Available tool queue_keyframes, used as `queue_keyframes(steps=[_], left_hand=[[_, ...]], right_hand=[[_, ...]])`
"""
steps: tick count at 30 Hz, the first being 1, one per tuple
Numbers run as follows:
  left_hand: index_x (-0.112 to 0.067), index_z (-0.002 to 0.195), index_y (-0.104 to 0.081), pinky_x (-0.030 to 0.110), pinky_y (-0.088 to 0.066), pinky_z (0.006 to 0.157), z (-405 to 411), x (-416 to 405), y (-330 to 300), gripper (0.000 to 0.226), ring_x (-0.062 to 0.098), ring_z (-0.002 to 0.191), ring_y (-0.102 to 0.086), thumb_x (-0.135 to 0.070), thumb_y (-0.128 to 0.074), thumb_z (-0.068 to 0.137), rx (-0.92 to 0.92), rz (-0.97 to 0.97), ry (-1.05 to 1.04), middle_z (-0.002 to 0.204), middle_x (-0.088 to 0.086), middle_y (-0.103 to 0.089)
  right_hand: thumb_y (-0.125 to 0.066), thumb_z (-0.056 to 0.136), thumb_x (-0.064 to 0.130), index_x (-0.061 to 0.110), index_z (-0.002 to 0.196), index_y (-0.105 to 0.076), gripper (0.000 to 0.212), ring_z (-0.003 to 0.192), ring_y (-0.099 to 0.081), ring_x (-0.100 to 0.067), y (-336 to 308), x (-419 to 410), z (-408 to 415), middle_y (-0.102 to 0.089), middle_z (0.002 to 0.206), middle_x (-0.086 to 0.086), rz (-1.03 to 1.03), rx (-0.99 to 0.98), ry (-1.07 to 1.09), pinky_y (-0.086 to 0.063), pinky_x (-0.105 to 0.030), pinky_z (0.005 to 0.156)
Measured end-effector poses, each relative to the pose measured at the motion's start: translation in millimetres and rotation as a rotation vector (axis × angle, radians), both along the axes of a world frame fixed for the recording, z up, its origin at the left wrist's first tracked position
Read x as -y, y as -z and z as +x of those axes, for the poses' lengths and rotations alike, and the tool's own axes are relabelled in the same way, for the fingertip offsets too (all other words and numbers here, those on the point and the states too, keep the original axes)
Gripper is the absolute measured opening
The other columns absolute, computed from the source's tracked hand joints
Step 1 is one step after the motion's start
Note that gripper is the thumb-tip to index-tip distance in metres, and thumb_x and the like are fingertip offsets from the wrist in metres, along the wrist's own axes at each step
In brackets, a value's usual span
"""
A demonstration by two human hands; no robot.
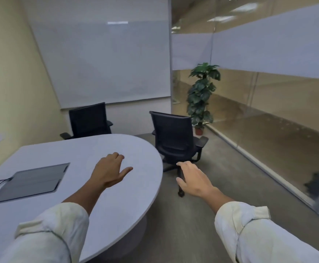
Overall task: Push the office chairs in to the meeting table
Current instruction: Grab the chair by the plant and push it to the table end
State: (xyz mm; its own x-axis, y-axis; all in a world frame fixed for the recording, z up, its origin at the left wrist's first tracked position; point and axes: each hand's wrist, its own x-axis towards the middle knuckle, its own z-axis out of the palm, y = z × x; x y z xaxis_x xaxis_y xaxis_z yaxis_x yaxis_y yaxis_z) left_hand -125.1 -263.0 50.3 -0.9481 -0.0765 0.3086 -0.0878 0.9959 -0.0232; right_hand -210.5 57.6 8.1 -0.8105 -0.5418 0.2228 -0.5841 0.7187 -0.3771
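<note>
A white meeting table point(90, 149) with a rounded end fills the lower left. One black office chair point(175, 137) stands off the table's right end, turned partly away, its wheeled base out on the floor. A second black office chair point(89, 121) sits at the far side, close to the table edge. My left hand point(110, 169) hovers above the tabletop, fingers loosely curled, holding nothing. My right hand point(193, 179) reaches forward over the floor toward the nearer chair, fingers apart, empty and short of the chair.
A dark cable hatch point(31, 182) with a cord is set in the tabletop. A potted plant point(201, 97) stands in the far right corner. A glass partition point(268, 111) runs along the right; a whiteboard point(105, 63) covers the back wall. Grey floor lies between table and glass.
</note>
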Motion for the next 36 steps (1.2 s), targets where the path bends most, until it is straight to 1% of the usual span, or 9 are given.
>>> queue_keyframes(steps=[4,7,10,16,19,27,31,34,36], left_hand=[[-0.015,0.136,-0.05,0.041,-0.047,0.1,-71.6,-36.0,-7.9,0.069,0.025,0.118,-0.055,-0.067,-0.04,0.093,0.019,-0.017,0.06,0.138,0.007,-0.055],[-0.015,0.138,-0.049,0.041,-0.046,0.102,-127.6,-45.8,-8.2,0.068,0.025,0.121,-0.053,-0.066,-0.04,0.094,0.037,-0.034,0.077,0.141,0.007,-0.053],[-0.016,0.139,-0.048,0.041,-0.046,0.105,-188.3,-43.5,-3.2,0.067,0.025,0.124,-0.052,-0.065,-0.041,0.094,0.053,-0.015,0.075,0.144,0.007,-0.051],[-0.015,0.137,-0.048,0.039,-0.048,0.101,-309.3,-21.6,8.2,0.065,0.024,0.121,-0.053,-0.065,-0.041,0.095,0.09,0.029,0.097,0.14,0.006,-0.053],[-0.015,0.137,-0.048,0.038,-0.048,0.101,-367.7,-9.6,9.5,0.066,0.023,0.121,-0.054,-0.064,-0.04,0.095,0.103,0.03,0.104,0.14,0.006,-0.053],[-0.015,0.137,-0.047,0.037,-0.048,0.1,-501.7,5.1,22.6,0.062,0.023,0.119,-0.054,-0.062,-0.043,0.096,0.11,0.033,0.091,0.137,0.007,-0.054],[-0.016,0.138,-0.045,0.037,-0.047,0.099,-561.9,8.5,32.8,0.059,0.024,0.117,-0.054,-0.056,-0.05,0.095,0.119,-0.013,0.05,0.136,0.006,-0.054],[-0.016,0.138,-0.045,0.037,-0.046,0.099,-595.6,13.8,36.1,0.057,0.024,0.116,-0.054,-0.052,-0.053,0.094,0.157,-0.052,0.019,0.134,0.006,-0.054],[-0.015,0.137,-0.046,0.037,-0.046,0.097,-622.0,17.6,38.2,0.057,0.024,0.114,-0.054,-0.051,-0.055,0.092,0.151,-0.064,-0.011,0.132,0.006,-0.055]], right_hand=[[-0.053,0.096,0.033,0.016,0.149,-0.033,0.06,0.131,-0.041,-0.026,2.5,-24.7,-48.6,-0.042,0.146,-0.007,-0.015,0.013,0.065,-0.042,-0.041,0.103],[-0.053,0.096,0.033,0.015,0.149,-0.032,0.059,0.132,-0.039,-0.026,7.3,-27.9,-89.8,-0.041,0.146,-0.006,-0.026,0.029,0.086,-0.043,-0.041,0.101],[-0.053,0.097,0.032,0.016,0.149,-0.032,0.059,0.133,-0.039,-0.025,11.6,-22.9,-137.5,-0.041,0.147,-0.005,-0.023,0.031,0.098,-0.044,-0.042,0.101],[-0.052,0.098,0.033,0.016,0.149,-0.032,0.058,0.133,-0.04,-0.026,11.6,2.2,-246.1,-0.041,0.148,-0.006,0.045,0.052,0.134,-0.045,-0.043,0.101],[-0.051,0.097,0.033,0.015,0.149,-0.032,0.058,0.131,-0.041,-0.027,6.1,24.5,-301.3,-0.04,0.148,-0.007,0.022,0.046,0.152,-0.045,-0.043,0.1],[-0.053,0.097,0.036,0.015,0.148,-0.033,0.059,0.129,-0.042,-0.027,15.0,71.0,-446.2,-0.041,0.146,-0.006,-0.005,0.029,0.083,-0.045,-0.043,0.1],[-0.054,0.097,0.034,0.011,0.149,-0.031,0.062,0.132,-0.04,-0.03,17.9,82.8,-528.0,-0.039,0.149,-0.01,-0.011,0.011,0.012,-0.043,-0.043,0.104],[-0.055,0.097,0.033,0.01,0.149,-0.031,0.062,0.131,-0.04,-0.031,17.9,90.5,-568.6,-0.039,0.148,-0.011,0.004,0.021,-0.003,-0.043,-0.043,0.103],[-0.055,0.096,0.033,0.009,0.148,-0.031,0.061,0.131,-0.038,-0.031,23.6,96.8,-600.6,-0.039,0.148,-0.011,0.025,0.04,-0.027,-0.042,-0.043,0.105]])
